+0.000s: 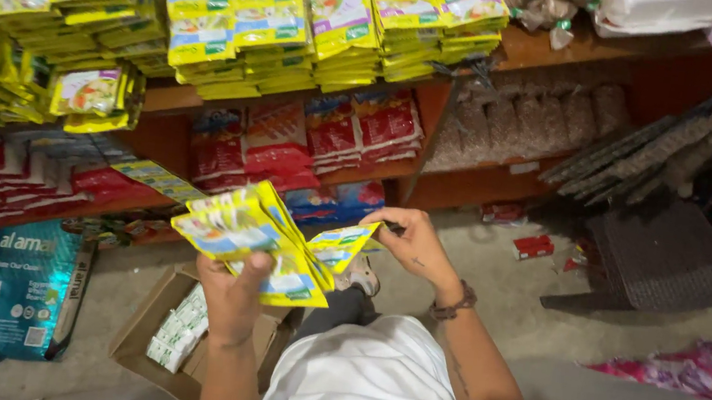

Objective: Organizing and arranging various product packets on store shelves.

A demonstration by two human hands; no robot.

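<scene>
Several yellow sachets (249,233) are fanned out in front of the person, above an open cardboard box (147,328) on the floor. The left hand (231,295) is clenched around the lower ends of the fan, thumb pressed across the front. The right hand (412,244) pinches the far edge of one sachet (340,245) at the fan's right side, fingers curled, a beaded bracelet (453,302) on its wrist. Small white packets (178,330) lie inside the box. Just left of it leans a teal bag (26,288). Behind, the wooden shelves (561,49) carry stacks of matching yellow sachets (242,22) on top and red packets (328,130) below. A dark woven stool (657,261) stands well to the right.
</scene>
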